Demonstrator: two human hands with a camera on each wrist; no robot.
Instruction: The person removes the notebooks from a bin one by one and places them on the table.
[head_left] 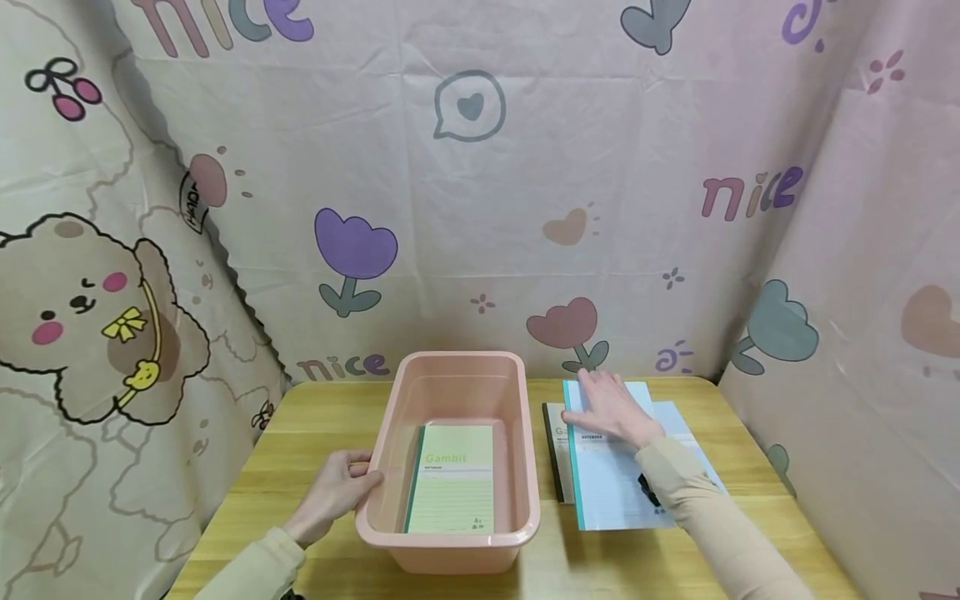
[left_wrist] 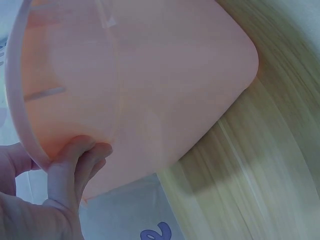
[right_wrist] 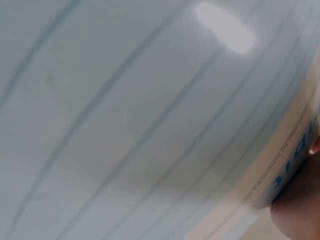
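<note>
Blue notebook, marked "NOTEBOOK", long axis front-to-back, is gripped by right hand; pink basin, holding "Gambit" notebook, pinched by left hand.

Blue notebook partly hidden by the right hand, black-spined notebook mostly hidden beneath the blue one.

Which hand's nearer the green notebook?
Left. The left hand grips the pink bin rim, left of the green notebook; the right hand is right of the bin, on a blue notebook.
</note>
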